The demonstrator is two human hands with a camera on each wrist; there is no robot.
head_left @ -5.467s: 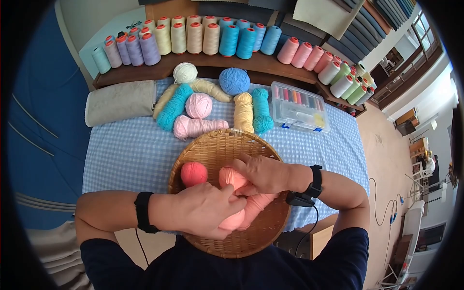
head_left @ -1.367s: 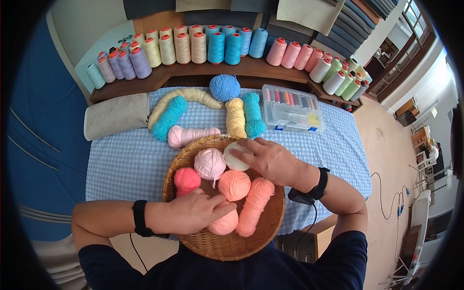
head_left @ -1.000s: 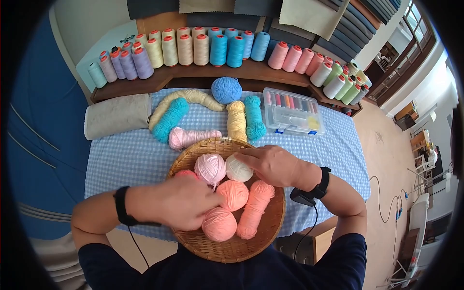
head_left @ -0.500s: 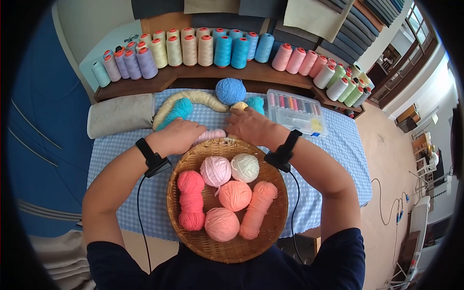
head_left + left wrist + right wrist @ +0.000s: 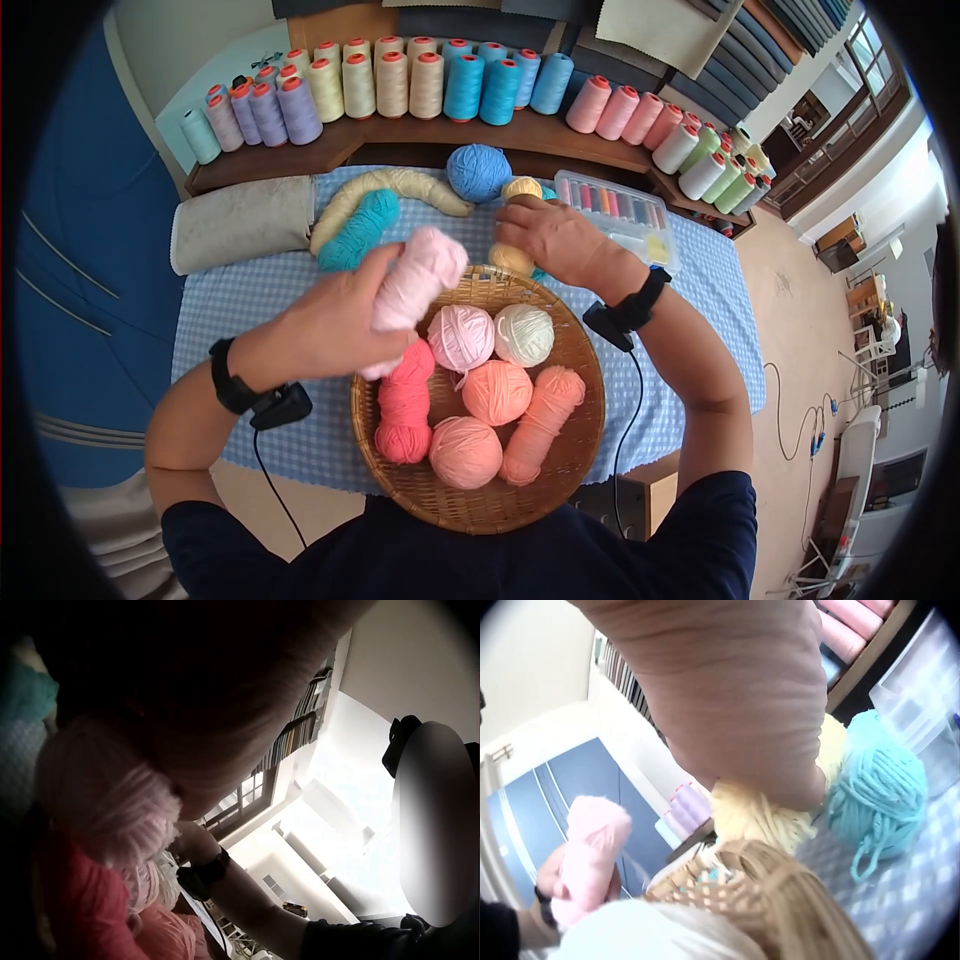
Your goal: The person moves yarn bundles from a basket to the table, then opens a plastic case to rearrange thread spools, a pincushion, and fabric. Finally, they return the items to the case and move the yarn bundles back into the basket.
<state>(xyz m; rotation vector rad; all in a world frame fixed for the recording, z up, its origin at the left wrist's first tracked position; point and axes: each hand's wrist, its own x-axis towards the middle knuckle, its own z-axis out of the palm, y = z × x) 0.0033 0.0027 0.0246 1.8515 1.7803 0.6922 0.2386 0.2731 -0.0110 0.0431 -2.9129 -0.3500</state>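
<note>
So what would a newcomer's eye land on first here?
Probably the pale pink skein, gripped in the left hand over the far left edge of the round wicker basket, where pink, coral and white yarn lies. Next, the right hand wrapped over a yellow skein just beyond the basket. Behind it all, the long row of colourful thread cones on the brown shelf.

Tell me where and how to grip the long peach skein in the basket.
I'd pinch the peach skein mid-length from above, fingers across its width: it's elongated and lies slantwise. Bring fingers down its right side, beside bare basket; peach balls crowd its left.
</note>
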